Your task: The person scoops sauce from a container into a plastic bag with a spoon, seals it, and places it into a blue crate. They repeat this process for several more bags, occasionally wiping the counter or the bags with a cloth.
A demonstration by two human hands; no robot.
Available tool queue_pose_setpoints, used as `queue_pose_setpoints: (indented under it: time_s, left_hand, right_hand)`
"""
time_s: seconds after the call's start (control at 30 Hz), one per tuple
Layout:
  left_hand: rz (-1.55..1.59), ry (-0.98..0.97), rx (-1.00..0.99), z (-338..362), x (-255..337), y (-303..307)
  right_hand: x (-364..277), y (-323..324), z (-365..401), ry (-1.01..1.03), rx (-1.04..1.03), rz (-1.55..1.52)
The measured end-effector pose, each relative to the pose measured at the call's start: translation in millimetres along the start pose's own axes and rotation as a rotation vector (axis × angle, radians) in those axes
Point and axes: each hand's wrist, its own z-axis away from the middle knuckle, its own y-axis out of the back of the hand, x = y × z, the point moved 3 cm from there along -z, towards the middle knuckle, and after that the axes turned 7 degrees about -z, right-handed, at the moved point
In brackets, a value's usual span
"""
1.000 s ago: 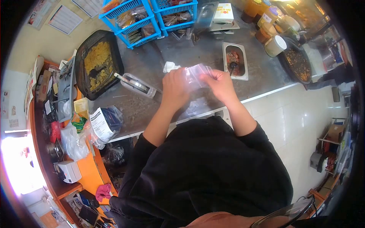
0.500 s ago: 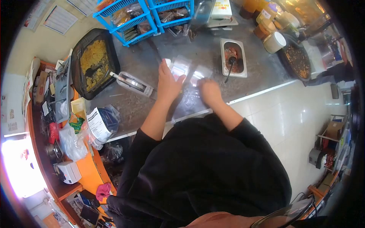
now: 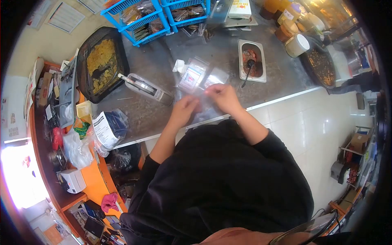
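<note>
Both my hands are low over the counter's front edge, close together, with fingers bent in a pinch. My left hand [image 3: 184,110] is closed at the near end of a thin clear plastic bag [image 3: 203,107], partly blurred between the hands. My right hand [image 3: 223,99] pinches the bag from the other side. Just beyond them lies a stack of clear bags with a printed label [image 3: 192,77]. More clear plastic bags [image 3: 217,76] lie beside it, above my right fingers. A crumpled white piece [image 3: 179,66] touches the stack's far left corner.
Left of the bags lies a long sealer-like device [image 3: 148,90]. A black tray [image 3: 122,61] of yellow food stands further left. A metal pan [image 3: 263,71] with a spoon is at right, near jars [image 3: 297,45]. Blue baskets [image 3: 143,26] stand at the back.
My left hand has left the labelled stack and come down toward me. My right hand has shifted slightly left, nearer to it. The labelled stack is now uncovered.
</note>
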Motion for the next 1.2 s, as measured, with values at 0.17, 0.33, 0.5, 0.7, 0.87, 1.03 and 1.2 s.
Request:
queue_pose_setpoints:
  time_s: [0.17,0.33,0.5,0.7,0.87,1.03,1.2]
  left_hand:
    - [-0.006,0.062,0.020,22,33,8]
    - [-0.099,0.021,0.071,31,49,-1]
    - [0.054,0.032,0.007,30,55,-8]
    - [0.046,-0.037,-0.054,32,80,-24]
    - [-0.020,-0.031,0.022,27,89,-46]
    - [-0.766,-0.174,0.114,11,130,-30]
    - [-0.347,-0.069,-0.106,-7,149,-41]
  right_hand:
    - [-28,-1,8,0.248,0.047,0.094]
    - [-53,-12,31,0.100,-0.314,0.049]
    - [-54,-3,33,0.034,-0.267,0.071]
    - [-65,18,37,0.111,-0.241,0.134]
    - [-66,40,23,0.466,-0.066,0.335]
    - [-77,59,29,0.653,-0.442,0.747]
    - [-101,88,26,0.734,-0.488,0.447]
